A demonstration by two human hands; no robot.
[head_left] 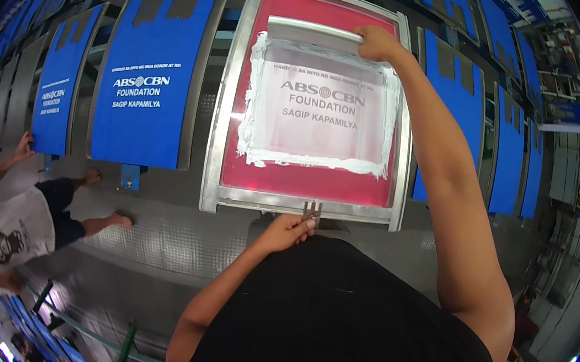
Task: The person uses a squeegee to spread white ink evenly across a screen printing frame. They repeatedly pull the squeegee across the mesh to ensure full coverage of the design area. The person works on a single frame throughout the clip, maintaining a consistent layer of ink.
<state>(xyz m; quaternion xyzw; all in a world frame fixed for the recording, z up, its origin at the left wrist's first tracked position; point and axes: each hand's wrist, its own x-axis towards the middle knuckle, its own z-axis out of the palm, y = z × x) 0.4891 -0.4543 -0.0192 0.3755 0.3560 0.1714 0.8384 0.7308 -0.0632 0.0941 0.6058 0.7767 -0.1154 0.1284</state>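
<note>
A screen-printing frame (402, 161) with pale metal rails lies before me. Its pinkish-red mesh (304, 183) has a paler window with lettering and a round emblem. Thick white ink (249, 125) borders that window on the left, right and near sides. My right hand (378, 43) is closed around the right end of a long metal-handled squeegee (314, 29), which lies across the window's far side. At the frame's near edge, my left hand (287, 231) has its fingers closed on a small pronged metal bracket (313, 210). What lies under the mesh shows only faintly.
Blue printed fabric panels (143, 83) lie on boards to the left, and more blue panels (449, 98) line the right. At the far left another person (16, 223) in a white shirt reaches to a panel. Grey, shiny flooring (161, 242) runs between the rows.
</note>
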